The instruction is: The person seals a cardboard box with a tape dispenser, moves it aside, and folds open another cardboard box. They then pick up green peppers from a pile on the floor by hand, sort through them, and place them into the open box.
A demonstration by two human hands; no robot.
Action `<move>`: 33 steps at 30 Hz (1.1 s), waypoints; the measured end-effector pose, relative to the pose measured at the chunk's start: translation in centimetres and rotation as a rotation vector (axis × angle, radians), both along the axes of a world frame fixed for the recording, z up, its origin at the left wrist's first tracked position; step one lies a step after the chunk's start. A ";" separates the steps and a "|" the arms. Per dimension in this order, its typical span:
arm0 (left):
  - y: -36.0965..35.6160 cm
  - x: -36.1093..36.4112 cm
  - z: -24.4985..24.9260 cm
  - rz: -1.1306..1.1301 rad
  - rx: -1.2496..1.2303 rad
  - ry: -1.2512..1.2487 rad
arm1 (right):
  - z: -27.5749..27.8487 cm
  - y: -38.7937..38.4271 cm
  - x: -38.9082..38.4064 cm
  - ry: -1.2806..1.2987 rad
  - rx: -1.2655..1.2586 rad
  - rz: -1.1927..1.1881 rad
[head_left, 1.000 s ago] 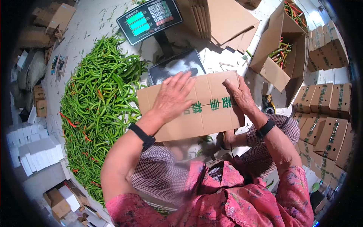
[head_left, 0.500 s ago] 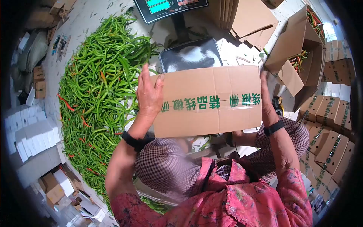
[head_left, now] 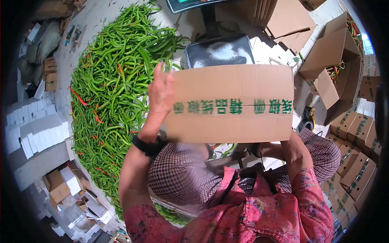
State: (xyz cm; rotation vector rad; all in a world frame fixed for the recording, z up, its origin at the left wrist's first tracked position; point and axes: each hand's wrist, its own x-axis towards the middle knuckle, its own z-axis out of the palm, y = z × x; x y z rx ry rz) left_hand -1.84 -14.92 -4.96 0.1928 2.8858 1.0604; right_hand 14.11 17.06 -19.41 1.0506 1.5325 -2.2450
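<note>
A closed cardboard box (head_left: 231,127) with green printed characters and a seam along its face is held up in front of my knees. My left hand (head_left: 161,93) presses against its left end, fingers pointing up and slightly blurred by motion. My right forearm (head_left: 298,152) runs up behind the box's lower right corner, and the box hides my right hand. Just beyond the box sits a scale platform (head_left: 221,50) with a shiny dark top, partly covered by the box. To the left, a large heap of green chili peppers (head_left: 109,97) with some red ones spreads over the floor.
The scale's display (head_left: 190,5) stands at the top edge. An open carton (head_left: 344,77) with chilies is at the right, near flattened cardboard (head_left: 291,24). Printed boxes (head_left: 354,162) are stacked far right. A tape roll (head_left: 306,123) lies near my right knee. White boxes (head_left: 44,129) stand left.
The box has tilted a little and its right end has shifted right in view. My right hand has gone from its right side to behind it. The whole view has shifted slightly.
</note>
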 end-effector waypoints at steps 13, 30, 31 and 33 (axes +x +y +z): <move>-10.9 0.3 -0.3 0.096 -0.152 -0.209 | -3.5 -0.3 7.2 -0.134 -0.270 0.070; -9.8 1.7 8.7 -0.043 0.552 -0.536 | 31.7 1.1 -0.9 0.750 0.908 0.483; -9.2 1.8 8.6 -0.102 0.607 -0.543 | 29.9 -0.3 -0.5 0.864 1.303 0.607; -7.1 1.5 9.0 -0.140 0.489 -0.574 | 25.5 -4.1 1.0 0.978 1.629 0.826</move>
